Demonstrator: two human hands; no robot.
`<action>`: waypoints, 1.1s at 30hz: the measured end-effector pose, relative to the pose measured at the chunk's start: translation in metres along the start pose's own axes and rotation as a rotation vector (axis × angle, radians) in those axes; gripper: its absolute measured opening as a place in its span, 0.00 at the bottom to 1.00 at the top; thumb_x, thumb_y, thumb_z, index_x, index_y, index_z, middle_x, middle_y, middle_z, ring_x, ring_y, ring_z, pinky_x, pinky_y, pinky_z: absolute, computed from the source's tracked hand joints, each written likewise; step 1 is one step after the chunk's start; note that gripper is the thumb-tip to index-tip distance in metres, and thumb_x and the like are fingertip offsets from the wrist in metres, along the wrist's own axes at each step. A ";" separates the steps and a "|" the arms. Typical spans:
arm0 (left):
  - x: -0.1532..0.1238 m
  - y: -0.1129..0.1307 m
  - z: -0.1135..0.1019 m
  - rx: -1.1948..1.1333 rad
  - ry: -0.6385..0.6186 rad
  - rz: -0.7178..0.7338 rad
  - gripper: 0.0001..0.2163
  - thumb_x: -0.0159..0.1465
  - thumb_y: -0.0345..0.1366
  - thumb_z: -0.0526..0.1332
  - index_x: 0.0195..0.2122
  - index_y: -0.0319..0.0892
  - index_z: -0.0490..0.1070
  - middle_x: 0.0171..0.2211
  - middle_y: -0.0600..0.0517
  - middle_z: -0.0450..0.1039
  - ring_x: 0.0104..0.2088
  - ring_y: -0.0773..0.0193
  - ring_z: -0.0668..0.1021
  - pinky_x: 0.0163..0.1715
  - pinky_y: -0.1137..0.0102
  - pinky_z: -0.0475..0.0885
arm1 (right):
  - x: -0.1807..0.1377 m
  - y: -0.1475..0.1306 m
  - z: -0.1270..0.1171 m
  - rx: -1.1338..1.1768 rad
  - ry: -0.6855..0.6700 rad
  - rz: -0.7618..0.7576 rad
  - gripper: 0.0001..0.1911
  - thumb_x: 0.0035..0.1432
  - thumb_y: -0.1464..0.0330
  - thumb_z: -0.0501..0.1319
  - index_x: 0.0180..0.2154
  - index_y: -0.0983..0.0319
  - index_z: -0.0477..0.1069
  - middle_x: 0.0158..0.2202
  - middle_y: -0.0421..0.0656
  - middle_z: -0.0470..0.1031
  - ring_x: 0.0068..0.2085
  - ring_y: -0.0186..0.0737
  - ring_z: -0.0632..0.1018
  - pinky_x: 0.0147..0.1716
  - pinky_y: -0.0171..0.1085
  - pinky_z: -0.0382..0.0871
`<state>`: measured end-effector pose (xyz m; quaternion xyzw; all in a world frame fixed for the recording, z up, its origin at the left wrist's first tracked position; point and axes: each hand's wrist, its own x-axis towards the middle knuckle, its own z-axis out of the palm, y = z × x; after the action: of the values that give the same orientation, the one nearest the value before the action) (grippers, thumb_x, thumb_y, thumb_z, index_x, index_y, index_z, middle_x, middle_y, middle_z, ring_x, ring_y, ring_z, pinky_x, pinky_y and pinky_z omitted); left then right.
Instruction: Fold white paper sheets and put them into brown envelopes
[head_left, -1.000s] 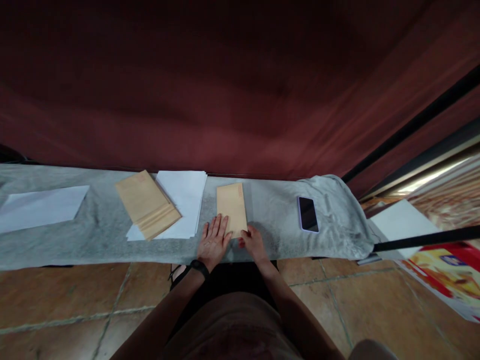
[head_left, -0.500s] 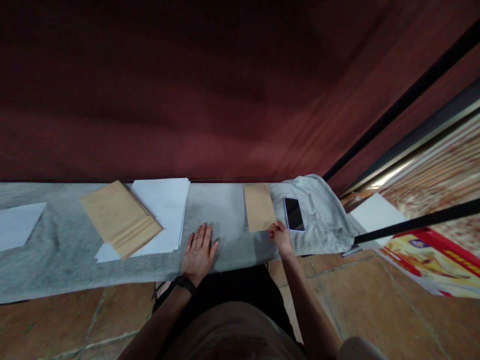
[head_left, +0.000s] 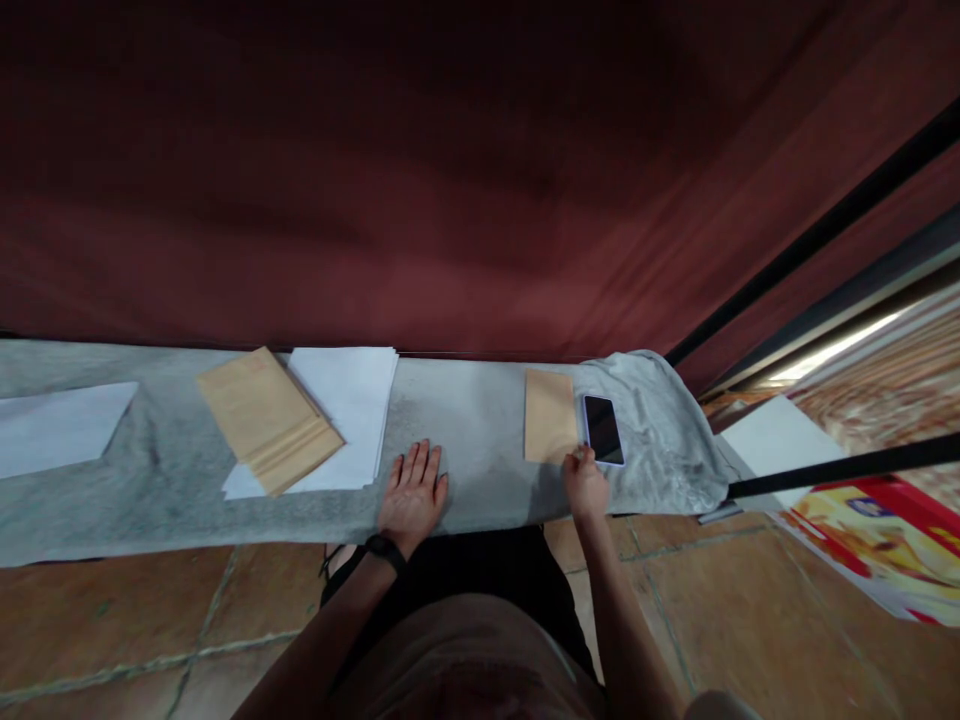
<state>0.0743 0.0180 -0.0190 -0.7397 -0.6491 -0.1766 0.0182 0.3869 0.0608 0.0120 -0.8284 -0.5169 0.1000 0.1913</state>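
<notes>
- the right hand (head_left: 584, 487) pinches the near right corner of a single brown envelope (head_left: 550, 428), which lies flat on the grey cloth (head_left: 480, 440) covering the desk.
- just right of that envelope, touching its edge, lies a dark phone (head_left: 603, 430).
- the left hand (head_left: 412, 495) rests flat on the cloth, fingers spread, holding nothing.
- far left of it, a stack of brown envelopes (head_left: 266, 420) lies tilted across white sheets (head_left: 352, 410).
- another white sheet (head_left: 60, 428) lies at the far left.
</notes>
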 end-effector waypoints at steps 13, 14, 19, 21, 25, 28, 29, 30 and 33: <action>0.005 -0.032 -0.019 0.095 0.163 -0.371 0.29 0.72 0.44 0.47 0.70 0.32 0.56 0.70 0.34 0.55 0.71 0.40 0.57 0.67 0.40 0.53 | -0.037 -0.047 0.042 0.057 0.118 -0.713 0.19 0.70 0.68 0.50 0.58 0.63 0.67 0.53 0.55 0.74 0.52 0.53 0.74 0.51 0.49 0.68; 0.004 -0.040 -0.021 0.103 0.154 -0.427 0.30 0.72 0.44 0.47 0.69 0.29 0.57 0.69 0.31 0.57 0.70 0.39 0.59 0.66 0.41 0.55 | -0.043 -0.051 0.048 0.060 0.099 -0.732 0.19 0.70 0.69 0.50 0.58 0.63 0.67 0.55 0.55 0.73 0.53 0.52 0.73 0.52 0.49 0.67; 0.001 -0.062 -0.024 0.111 0.077 -0.478 0.28 0.71 0.43 0.47 0.64 0.27 0.65 0.65 0.30 0.64 0.67 0.41 0.65 0.65 0.47 0.60 | -0.058 -0.056 0.063 0.020 0.056 -0.730 0.19 0.70 0.70 0.50 0.59 0.63 0.66 0.58 0.53 0.72 0.57 0.52 0.71 0.55 0.49 0.63; 0.001 -0.063 -0.026 0.121 0.076 -0.465 0.26 0.71 0.42 0.47 0.62 0.30 0.67 0.64 0.32 0.66 0.66 0.42 0.67 0.64 0.48 0.62 | -0.057 -0.054 0.063 0.030 0.051 -0.738 0.19 0.70 0.70 0.50 0.59 0.63 0.66 0.58 0.53 0.72 0.57 0.52 0.71 0.56 0.49 0.63; 0.000 -0.066 -0.034 0.133 0.051 -0.446 0.23 0.71 0.40 0.47 0.60 0.35 0.70 0.61 0.36 0.70 0.64 0.46 0.70 0.61 0.50 0.66 | -0.054 -0.052 0.063 0.038 0.058 -0.748 0.19 0.71 0.69 0.49 0.59 0.62 0.66 0.58 0.52 0.72 0.57 0.51 0.71 0.56 0.49 0.63; -0.006 -0.073 -0.041 0.100 0.027 -0.407 0.23 0.72 0.43 0.49 0.59 0.34 0.70 0.61 0.36 0.71 0.64 0.46 0.70 0.60 0.52 0.68 | -0.056 -0.052 0.063 0.026 0.063 -0.742 0.19 0.71 0.69 0.49 0.60 0.62 0.66 0.58 0.53 0.72 0.57 0.51 0.71 0.56 0.49 0.63; -0.009 -0.075 -0.043 0.095 0.025 -0.401 0.23 0.72 0.43 0.49 0.59 0.34 0.70 0.61 0.37 0.71 0.64 0.45 0.70 0.59 0.52 0.68 | -0.056 -0.052 0.063 0.023 0.064 -0.740 0.19 0.70 0.69 0.50 0.60 0.63 0.66 0.58 0.53 0.72 0.57 0.51 0.71 0.55 0.48 0.63; -0.012 -0.078 -0.045 0.098 0.022 -0.400 0.23 0.72 0.42 0.49 0.60 0.35 0.70 0.62 0.38 0.71 0.64 0.45 0.69 0.59 0.52 0.68 | -0.057 -0.052 0.063 0.021 0.064 -0.740 0.20 0.70 0.69 0.50 0.60 0.63 0.66 0.58 0.53 0.72 0.57 0.51 0.71 0.55 0.48 0.62; -0.020 -0.081 -0.049 0.134 -0.014 -0.411 0.21 0.72 0.39 0.49 0.61 0.38 0.70 0.62 0.41 0.70 0.66 0.46 0.67 0.61 0.51 0.67 | -0.057 -0.053 0.063 0.003 0.065 -0.738 0.19 0.70 0.70 0.51 0.59 0.63 0.67 0.58 0.53 0.73 0.57 0.51 0.71 0.56 0.48 0.62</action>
<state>-0.0177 -0.0009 0.0051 -0.5900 -0.7968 -0.1279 0.0264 0.2953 0.0437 -0.0249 -0.5889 -0.7742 -0.0012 0.2322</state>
